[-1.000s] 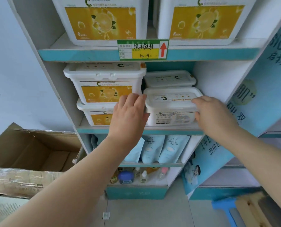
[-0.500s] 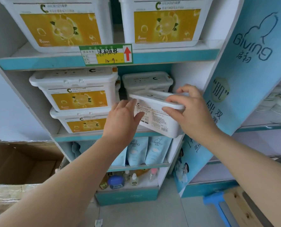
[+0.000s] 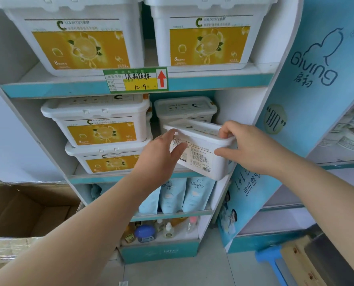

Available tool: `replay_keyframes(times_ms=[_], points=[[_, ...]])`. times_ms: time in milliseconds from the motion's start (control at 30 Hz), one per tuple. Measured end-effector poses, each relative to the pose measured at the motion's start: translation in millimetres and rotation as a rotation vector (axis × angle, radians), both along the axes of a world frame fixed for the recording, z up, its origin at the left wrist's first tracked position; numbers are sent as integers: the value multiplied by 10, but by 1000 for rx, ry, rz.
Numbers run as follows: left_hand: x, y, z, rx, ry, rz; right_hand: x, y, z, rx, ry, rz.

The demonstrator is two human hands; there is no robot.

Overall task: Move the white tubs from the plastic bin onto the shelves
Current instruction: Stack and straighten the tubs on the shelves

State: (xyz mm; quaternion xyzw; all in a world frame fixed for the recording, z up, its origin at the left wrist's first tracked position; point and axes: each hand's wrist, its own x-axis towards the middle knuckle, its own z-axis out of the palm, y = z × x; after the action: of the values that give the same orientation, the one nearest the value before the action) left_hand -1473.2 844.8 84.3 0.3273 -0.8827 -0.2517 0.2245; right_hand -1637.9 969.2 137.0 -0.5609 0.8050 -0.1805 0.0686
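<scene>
Your right hand (image 3: 248,149) grips the stiff, likely light white tub (image 3: 201,155) by the rim; your flat left hand (image 3: 161,155) braces its end.

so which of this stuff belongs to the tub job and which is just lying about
In the job: tilted white tub, gripped at its rim by the right hand, left hand flat against its end; middle shelf; stacked tubs already there.
Just lying about: cardboard box, blue pouches, small bottles, price tag, blue banner.
</scene>
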Motion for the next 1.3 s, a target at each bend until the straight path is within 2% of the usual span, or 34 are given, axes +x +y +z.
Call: replay_keyframes(times_ms=[133,300,400,533,700,867,1033,1167,1300], points=[[4,60,78,28,-41,-36,48,-2,6,-107,-177,-15],[89,39,126,34,30,-26,175,-31,9,-143,-430,107],[183,77,169,85,71,-54,75,-1,-66,-129,-576,22],[237,109,186,128,89,-87,85,22,-197,-158,-465,39],[384,5,196,18,41,-42,131,-20,-194,-192,-478,166],[437,-63,213,40,56,5,-72,-362,-185,22,-6,212],[458,-35,158,53,45,12,-85,-481,-148,-38,117,213],[440,-55,93,-93,46,35,-68,-374,-211,-150,144,150],[272,-55,16,-282,-66,116,-62,-375,-298,-213,192,88]])
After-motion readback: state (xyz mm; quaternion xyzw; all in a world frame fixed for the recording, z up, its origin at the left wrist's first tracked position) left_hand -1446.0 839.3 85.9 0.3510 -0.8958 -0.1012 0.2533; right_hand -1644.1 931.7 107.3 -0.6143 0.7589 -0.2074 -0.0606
